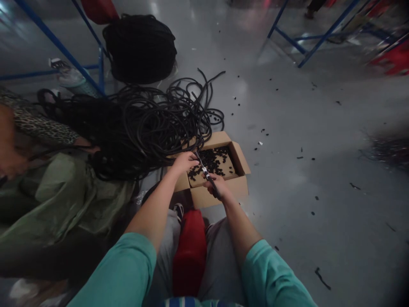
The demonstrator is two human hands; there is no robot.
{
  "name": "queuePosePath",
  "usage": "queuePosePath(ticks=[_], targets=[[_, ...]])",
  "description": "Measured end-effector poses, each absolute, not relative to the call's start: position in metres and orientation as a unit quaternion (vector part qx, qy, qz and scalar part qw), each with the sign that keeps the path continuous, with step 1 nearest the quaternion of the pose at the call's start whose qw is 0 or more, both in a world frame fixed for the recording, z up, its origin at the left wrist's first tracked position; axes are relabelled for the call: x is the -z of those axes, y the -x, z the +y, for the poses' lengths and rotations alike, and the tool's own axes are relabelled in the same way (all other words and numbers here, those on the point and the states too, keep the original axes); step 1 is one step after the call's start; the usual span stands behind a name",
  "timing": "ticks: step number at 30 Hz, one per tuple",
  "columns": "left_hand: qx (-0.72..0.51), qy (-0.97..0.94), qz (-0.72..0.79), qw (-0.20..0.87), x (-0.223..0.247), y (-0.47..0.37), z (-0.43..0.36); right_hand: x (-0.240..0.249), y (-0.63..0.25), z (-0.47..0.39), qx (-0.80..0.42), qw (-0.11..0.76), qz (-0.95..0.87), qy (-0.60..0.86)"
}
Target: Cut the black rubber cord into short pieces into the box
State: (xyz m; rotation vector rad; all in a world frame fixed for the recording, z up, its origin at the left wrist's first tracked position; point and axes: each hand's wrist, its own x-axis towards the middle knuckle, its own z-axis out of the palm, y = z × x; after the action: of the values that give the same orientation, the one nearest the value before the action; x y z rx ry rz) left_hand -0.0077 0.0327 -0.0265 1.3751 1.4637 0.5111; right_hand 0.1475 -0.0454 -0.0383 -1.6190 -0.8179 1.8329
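My right hand [217, 186] is closed round the dark handles of a pair of scissors [205, 171], whose metal blades point up and left over an open cardboard box [220, 195]. Close to the blade tips, my left hand [185, 162] pinches the end of a black cord [171, 157] that runs in from the left. Many small black cut pieces [209, 160] lie inside the box. A large tangled heap of black cord [150, 117] spreads on the floor just beyond and left of my hands.
A big black coil [140, 49] sits at the back left beside a blue metal frame [101, 70]. Another person's hand [87, 145] touches the heap from the left, near green cloth [64, 196]. A red stool [190, 251] is between my legs. Black scraps dot the grey floor [281, 179].
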Motion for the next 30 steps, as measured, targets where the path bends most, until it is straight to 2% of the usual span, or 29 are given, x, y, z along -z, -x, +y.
queuePosePath(ticks=[9, 19, 30], targets=[[-0.175, -0.598, 0.570, 0.535, 0.031, 0.013, 0.034, 0.032, -0.150, -0.044, -0.698, 0.265, -0.318, 0.584], [-0.143, -0.666, 0.584, 0.441, 0.035, 0.010, 0.035, 0.036, -0.149, -0.045, -0.681, 0.269, -0.294, 0.615], [-0.132, -0.690, 0.580, 0.413, 0.042, 0.007, 0.035, 0.037, -0.152, -0.047, -0.732, 0.273, -0.232, 0.580]])
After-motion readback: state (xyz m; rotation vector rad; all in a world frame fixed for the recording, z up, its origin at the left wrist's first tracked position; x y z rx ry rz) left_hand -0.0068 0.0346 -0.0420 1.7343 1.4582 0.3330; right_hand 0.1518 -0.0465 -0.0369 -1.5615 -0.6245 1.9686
